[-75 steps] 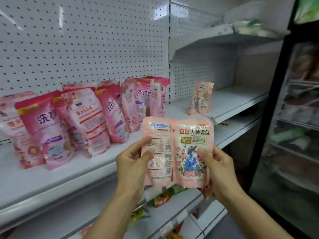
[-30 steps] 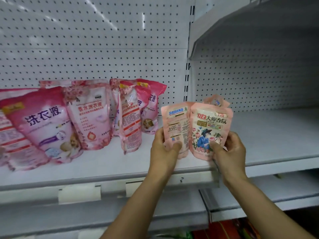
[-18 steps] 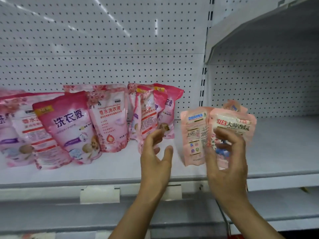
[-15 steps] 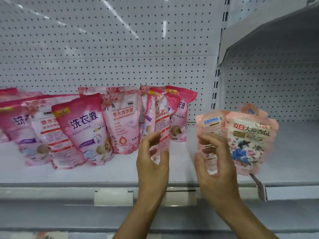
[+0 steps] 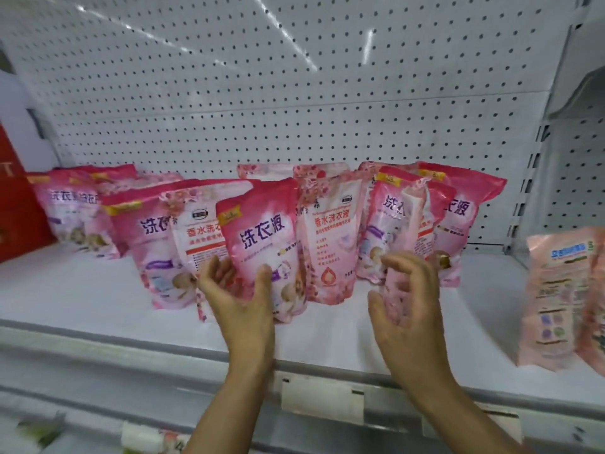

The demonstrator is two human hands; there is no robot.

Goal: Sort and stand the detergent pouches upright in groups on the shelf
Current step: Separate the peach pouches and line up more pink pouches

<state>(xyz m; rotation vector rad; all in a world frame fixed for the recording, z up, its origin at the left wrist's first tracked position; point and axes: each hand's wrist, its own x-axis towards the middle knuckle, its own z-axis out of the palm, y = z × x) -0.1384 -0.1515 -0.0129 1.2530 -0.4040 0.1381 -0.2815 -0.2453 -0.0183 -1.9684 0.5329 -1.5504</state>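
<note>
A white perforated metal back panel [image 5: 262,103] rises behind both hands, above a white metal shelf [image 5: 82,299] whose front lip runs under the wrists. Standing on the shelf beyond the fingertips is a crowded row of glossy pink plastic detergent pouches [image 5: 330,237], long axes vertical or slightly tilted, printed faces toward the camera, tops leaning back toward the panel.

Directly ahead of the left hand [image 5: 240,299] stands the foremost deep-pink detergent pouch with white lettering [image 5: 262,240], upright and tipped a little to the right. The left hand is spread wide, palm up, thumb and fingers either side of the pouch's lower part; whether they touch it I cannot tell.

The right hand [image 5: 406,306] is loosely open with curled fingers in front of a narrow pale-pink pouch [image 5: 396,224], hiding its lower half; contact is unclear because of motion blur.

Far to the right of the right hand stands a pale salmon-pink pouch with blue lettering [image 5: 556,299], upright, blurred and cut off by the frame edge. Far left of the left hand, a red carton [image 5: 13,204] is also cut off.
</note>
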